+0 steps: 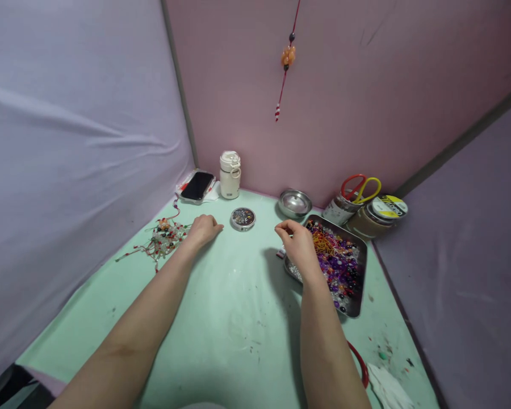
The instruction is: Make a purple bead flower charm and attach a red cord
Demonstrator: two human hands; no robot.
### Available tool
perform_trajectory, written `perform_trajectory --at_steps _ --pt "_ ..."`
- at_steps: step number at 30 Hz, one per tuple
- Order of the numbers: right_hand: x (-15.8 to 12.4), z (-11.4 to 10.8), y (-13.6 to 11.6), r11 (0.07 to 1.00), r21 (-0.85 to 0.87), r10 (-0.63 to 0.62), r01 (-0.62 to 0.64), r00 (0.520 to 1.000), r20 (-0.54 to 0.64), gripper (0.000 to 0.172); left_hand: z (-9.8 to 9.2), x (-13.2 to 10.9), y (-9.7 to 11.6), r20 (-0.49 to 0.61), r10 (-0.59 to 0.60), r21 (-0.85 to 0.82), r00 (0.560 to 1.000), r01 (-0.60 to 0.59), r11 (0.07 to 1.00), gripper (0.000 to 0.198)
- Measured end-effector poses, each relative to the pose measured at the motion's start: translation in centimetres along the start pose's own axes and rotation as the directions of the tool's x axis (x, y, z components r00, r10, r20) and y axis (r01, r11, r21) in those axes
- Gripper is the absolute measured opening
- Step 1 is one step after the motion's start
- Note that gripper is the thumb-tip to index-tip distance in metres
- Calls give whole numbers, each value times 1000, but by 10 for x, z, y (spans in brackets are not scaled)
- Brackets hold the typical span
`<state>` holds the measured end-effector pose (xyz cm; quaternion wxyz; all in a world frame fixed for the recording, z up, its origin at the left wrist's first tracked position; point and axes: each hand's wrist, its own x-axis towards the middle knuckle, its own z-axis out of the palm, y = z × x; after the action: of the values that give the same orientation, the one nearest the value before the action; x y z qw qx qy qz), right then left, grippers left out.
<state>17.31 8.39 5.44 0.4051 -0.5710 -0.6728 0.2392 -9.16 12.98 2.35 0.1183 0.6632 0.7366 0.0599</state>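
My left hand [203, 229] rests on the green table with its fingers curled under, right beside a tangle of beaded red cords [165, 238]. My right hand [298, 244] hovers at the near left edge of a metal tray [359, 284] full of purple, black and orange beads. Its fingers are bent together in a loose pinch; what they hold, if anything, is hidden. A small round tin [243, 218] lies between the two hands.
Along the back wall stand a phone [197, 186], a white bottle [230, 174], a steel bowl [295, 203], a cup with scissors [352, 196] and cord spools [385, 211]. A beaded red cord [287, 57] hangs on the pink wall. White cloth [387, 386] lies near right.
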Motion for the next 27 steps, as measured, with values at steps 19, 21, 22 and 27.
perform_trajectory --at_steps 19,21,22,27 --pt "0 -1 -1 998 -13 58 -57 998 22 21 14 6 -3 -83 -20 -82 996 13 997 20" --pt "-1 -1 -1 998 -19 53 -53 998 25 21 12 8 -6 -104 -27 -105 994 16 994 19" --pt "0 -1 -1 999 -24 46 -46 999 28 21 12 9 -6 -117 -29 -113 993 16 993 19" --pt "0 1 -1 998 -51 32 -30 999 41 20 22 18 3 -174 -14 -129 985 -8 992 28"
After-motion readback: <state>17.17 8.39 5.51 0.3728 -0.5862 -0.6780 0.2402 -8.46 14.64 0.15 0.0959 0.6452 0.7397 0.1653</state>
